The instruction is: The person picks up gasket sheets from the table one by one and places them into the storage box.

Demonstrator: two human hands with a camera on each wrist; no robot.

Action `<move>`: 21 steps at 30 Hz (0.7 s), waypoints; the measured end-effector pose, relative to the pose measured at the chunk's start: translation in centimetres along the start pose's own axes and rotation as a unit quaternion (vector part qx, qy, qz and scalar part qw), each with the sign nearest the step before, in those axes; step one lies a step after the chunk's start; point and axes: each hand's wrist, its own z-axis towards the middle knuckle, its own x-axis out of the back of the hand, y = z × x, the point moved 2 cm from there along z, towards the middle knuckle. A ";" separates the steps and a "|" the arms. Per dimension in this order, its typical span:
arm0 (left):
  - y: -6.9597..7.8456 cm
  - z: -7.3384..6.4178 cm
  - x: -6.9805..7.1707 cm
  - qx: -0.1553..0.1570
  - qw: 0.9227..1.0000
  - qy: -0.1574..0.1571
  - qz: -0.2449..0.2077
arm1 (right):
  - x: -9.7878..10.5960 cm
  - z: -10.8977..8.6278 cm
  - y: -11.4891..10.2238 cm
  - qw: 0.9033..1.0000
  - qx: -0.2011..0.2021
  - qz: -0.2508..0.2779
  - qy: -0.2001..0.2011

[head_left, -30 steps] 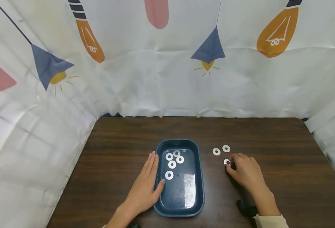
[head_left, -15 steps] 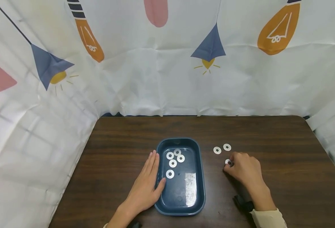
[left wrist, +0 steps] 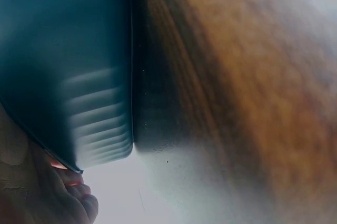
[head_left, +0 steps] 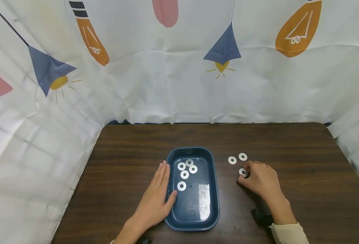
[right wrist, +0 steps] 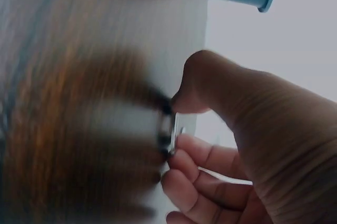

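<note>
My left hand lies along the left side of a blue tray, fingers straight and thumb over its rim. In the left wrist view the tray's ribbed outer wall shows beside the fingers. Several flat white washers lie in the tray's left half. Right of the tray, my right hand has thumb and fingertips at opposite edges of another washer. Seen from the right wrist, that washer is edge-on between the thumb and fingertips, close over the table.
Two more washers, one on the left and one on the right, lie on the dark wooden table just beyond my right hand. A white curtain printed with lamps hangs behind the table's back edge.
My right thumb and fingers have closed in on the washer at the table, the hand shifting slightly left. The left hand stays on the tray; the head view tilts a little.
</note>
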 end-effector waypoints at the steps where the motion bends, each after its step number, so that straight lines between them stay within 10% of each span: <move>1: 0.0 0.0 0.0 -0.003 1.000 0.003 0.001 | 0.0 0.0 0.1 1.000 0.004 0.002 -0.001; 21: 0.1 0.2 0.3 -0.009 1.000 -0.001 -0.003 | 2.0 0.6 -0.9 0.994 0.080 0.067 -0.029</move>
